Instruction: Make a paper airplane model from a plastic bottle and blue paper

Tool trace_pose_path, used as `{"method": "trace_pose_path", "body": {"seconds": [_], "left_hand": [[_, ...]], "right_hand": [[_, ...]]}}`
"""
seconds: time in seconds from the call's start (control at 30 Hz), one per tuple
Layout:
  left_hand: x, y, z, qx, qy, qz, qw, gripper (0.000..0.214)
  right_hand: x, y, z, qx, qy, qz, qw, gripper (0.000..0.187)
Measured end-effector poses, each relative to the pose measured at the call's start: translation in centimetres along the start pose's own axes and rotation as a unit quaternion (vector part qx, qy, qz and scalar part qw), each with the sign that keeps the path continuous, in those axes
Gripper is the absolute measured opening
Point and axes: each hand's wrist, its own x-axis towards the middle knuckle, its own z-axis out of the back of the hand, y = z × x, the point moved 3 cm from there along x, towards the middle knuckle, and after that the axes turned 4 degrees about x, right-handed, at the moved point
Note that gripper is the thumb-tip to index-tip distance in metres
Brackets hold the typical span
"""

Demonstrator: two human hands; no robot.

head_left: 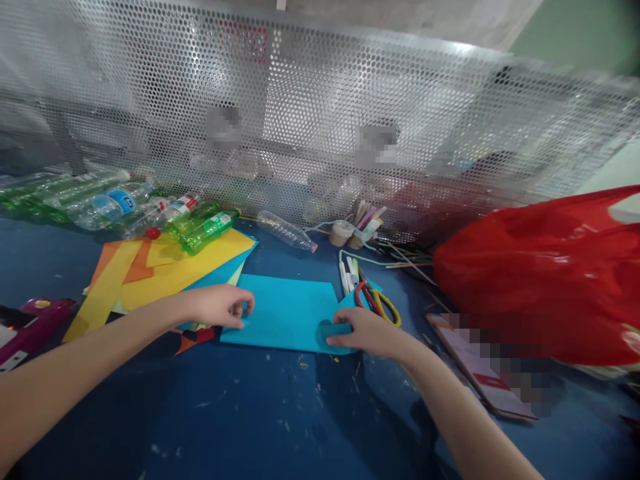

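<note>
A light blue sheet of paper (287,310) lies flat on the dark blue table (250,413). My left hand (220,305) rests on its left edge, fingers curled and pinching the paper. At the sheet's lower right corner my right hand (367,331) presses down a small folded flap, fingers closed on it. Scissors with red and yellow handles (377,301) lie just beyond my right hand.
Yellow and orange paper sheets (165,267) are stacked at the left under green and clear plastic bottles (150,213). A big red plastic bag (540,273) fills the right. Pens (349,273), small cups (350,232), a pink glue gun (30,327) and a perforated metal screen (310,120) stand around.
</note>
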Motion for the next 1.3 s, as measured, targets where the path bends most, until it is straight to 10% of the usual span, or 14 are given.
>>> {"method": "trace_pose_path", "body": {"seconds": [0.63, 0.97, 1.3], "left_hand": [[-0.4, -1.1, -0.7, 0.098, -0.049, -0.007, 0.994, 0.005], [-1.1, -5.1, -5.0, 0.183, -0.162, -0.191, 0.951, 0.049], [-1.8, -4.7, -7.5, 0.178, -0.154, -0.196, 0.952, 0.059]], "right_hand": [[0.1, -0.4, -0.4, 0.003, -0.013, -0.007, 1.0, 0.038], [-0.1, -0.1, -0.5, 0.016, -0.029, -0.008, 0.999, 0.036], [-0.4, 0.3, -0.2, 0.012, -0.021, 0.011, 1.0, 0.036]]}}
